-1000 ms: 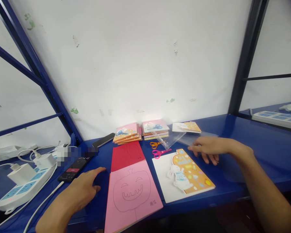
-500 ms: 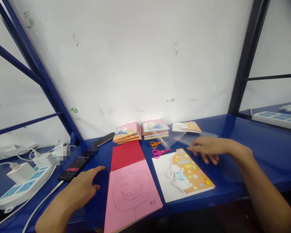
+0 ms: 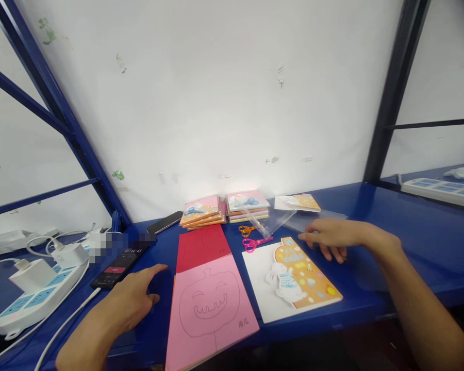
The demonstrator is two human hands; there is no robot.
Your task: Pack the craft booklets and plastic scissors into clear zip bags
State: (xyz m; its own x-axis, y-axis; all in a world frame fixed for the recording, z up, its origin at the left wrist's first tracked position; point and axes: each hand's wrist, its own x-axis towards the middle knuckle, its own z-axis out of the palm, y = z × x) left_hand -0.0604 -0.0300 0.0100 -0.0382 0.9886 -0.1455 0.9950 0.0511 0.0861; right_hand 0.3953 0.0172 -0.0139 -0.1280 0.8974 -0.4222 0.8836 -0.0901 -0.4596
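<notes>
My left hand [image 3: 137,293] rests on the blue table, fingers apart and holding nothing, left of a pink booklet. That booklet [image 3: 204,340] lies open, showing a printed smiling pumpkin, with a red page [image 3: 204,250] folded up above it. My right hand [image 3: 330,237] lies on the table with fingers spread and nothing in them, just beyond a second booklet. This one [image 3: 309,281] has an orange cover with a white rabbit and a white page on its left. Between the booklets and the back stacks lie pink scissors [image 3: 251,245] and orange scissors [image 3: 246,231].
Two stacks of packaged booklets [image 3: 203,210] [image 3: 248,203] stand against the wall. Clear plastic wrappers [image 3: 270,221] and another booklet [image 3: 299,202] are at the back right. On the left are a lit phone [image 3: 118,265], a dark phone [image 3: 165,222] and a power strip [image 3: 34,304] with cables.
</notes>
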